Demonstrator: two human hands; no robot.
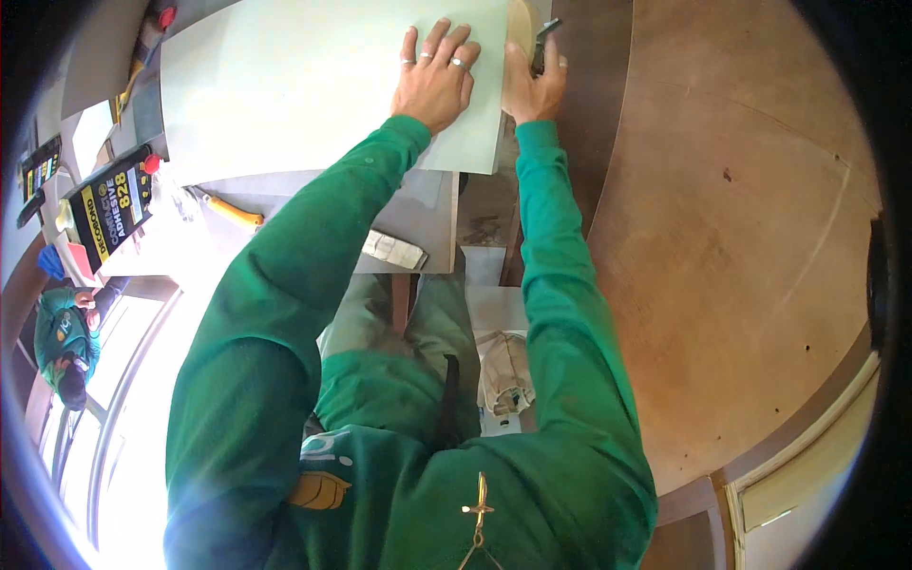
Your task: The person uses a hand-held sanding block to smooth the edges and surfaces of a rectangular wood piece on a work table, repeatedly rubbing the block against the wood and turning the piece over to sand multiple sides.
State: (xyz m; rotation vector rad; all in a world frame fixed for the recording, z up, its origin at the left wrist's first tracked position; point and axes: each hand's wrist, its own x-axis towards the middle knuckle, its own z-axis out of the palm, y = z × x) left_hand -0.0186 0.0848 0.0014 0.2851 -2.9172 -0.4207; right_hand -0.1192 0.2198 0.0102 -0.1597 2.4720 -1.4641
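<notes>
A large white board (285, 95) lies on the bench in front of me. Flat on it, near its right edge, rests my left hand (432, 84), fingers spread and holding nothing. My right hand (535, 93) is against the board's right edge, closed round a tool with a pale wooden body (520, 30) and a dark metal part (542, 47). The thumb lies on the wood, and the hand hides much of the tool, so its exact kind cannot be made out.
A black and yellow adhesive can (109, 214) stands left, near a yellow-handled tool (233, 211). A whitish block (394, 249) lies at the bench's near edge. A large brown panel (731, 237) fills the right. Another person in green (65, 328) is at far left.
</notes>
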